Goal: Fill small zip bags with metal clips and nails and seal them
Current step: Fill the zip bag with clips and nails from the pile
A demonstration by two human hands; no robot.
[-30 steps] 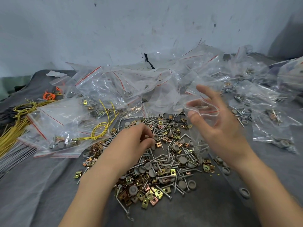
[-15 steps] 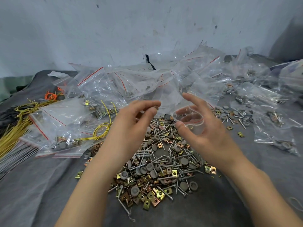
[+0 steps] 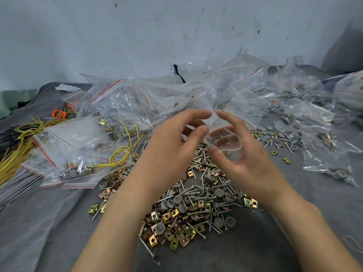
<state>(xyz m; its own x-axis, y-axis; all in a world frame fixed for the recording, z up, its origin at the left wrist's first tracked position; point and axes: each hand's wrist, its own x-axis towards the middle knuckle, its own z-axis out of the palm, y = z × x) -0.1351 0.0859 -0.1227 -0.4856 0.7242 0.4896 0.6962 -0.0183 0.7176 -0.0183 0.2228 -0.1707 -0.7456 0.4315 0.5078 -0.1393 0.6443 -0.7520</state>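
My right hand (image 3: 241,154) holds a small clear zip bag (image 3: 228,144) with a red line near its mouth, its fingers curled round the open mouth. My left hand (image 3: 172,148) is raised right beside the bag's mouth, thumb and fingers curved toward it; whether it carries any small part I cannot tell. Below both hands lies a loose pile of brass-coloured metal clips, nails and grey round caps (image 3: 188,205) on the grey cloth (image 3: 49,222).
Many clear zip bags (image 3: 121,103) are heaped at the back, some filled with clips and caps (image 3: 74,165). Yellow wires (image 3: 21,146) and orange ties (image 3: 59,113) lie at the left. More loose caps and nails (image 3: 275,136) lie at the right. A wall stands behind.
My left hand rose from the pile up to the bag's mouth. My right hand brought the bag leftward toward the middle, and the two hands now almost meet.
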